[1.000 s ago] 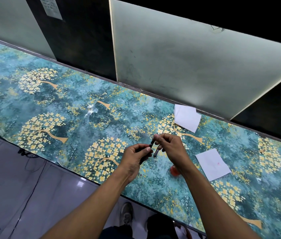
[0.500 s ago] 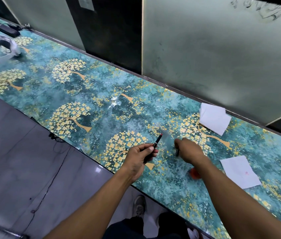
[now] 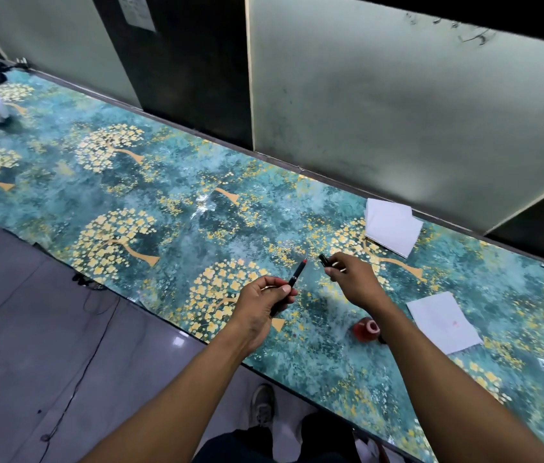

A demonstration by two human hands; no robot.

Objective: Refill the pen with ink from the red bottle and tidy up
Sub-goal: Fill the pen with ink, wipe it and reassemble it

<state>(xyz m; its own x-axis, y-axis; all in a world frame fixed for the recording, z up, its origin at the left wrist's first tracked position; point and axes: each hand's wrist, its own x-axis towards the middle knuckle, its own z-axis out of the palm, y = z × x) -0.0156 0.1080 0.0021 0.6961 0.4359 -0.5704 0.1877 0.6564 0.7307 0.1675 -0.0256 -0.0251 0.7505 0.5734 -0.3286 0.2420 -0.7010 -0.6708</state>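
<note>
Your left hand [image 3: 263, 304] grips a black pen [image 3: 292, 285], red tip angled up and away. Your right hand [image 3: 354, 279] pinches a small black pen part [image 3: 324, 260], apart from that tip. On the table [image 3: 163, 202]: open red bottle [image 3: 365, 329] beside your right forearm; two white papers [image 3: 390, 227] [image 3: 442, 322].

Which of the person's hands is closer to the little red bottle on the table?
The right. The right hand holds a small dark piece just beyond the red bottle, its forearm passing right beside it. The left hand, holding the pen, is farther off to the bottle's left.
</note>
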